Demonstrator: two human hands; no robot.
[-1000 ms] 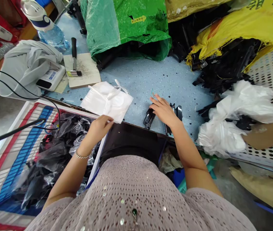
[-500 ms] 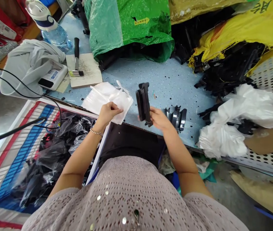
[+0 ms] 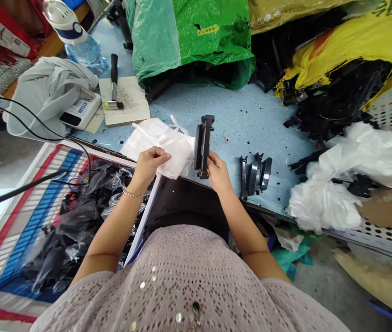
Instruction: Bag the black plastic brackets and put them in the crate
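My right hand point(image 3: 218, 171) is closed round a black plastic part point(image 3: 203, 146), long and stepped, held upright above the front of the table. My left hand point(image 3: 151, 163) pinches the top layer of a stack of white translucent plastic bags point(image 3: 173, 159) at the table edge. The part's left side is close to the bags' right edge; whether they touch I cannot tell. Right of my right hand, several similar glossy black plastic parts point(image 3: 255, 174) lie side by side on the blue speckled table point(image 3: 230, 103).
A green sack point(image 3: 213, 41) and a yellow sack point(image 3: 351, 41) spill black parts at the back. A brush point(image 3: 114, 83) lies on a board point(image 3: 130, 103). Crumpled white plastic point(image 3: 323, 198) sits right. A striped bag point(image 3: 40, 216) of wrapped black parts stands lower left, with a cable point(image 3: 19, 190) above.
My right hand has brought the black part slightly left, up to the white bags. My left hand keeps its pinch and has drawn the top bag a little. The view has shifted slightly.
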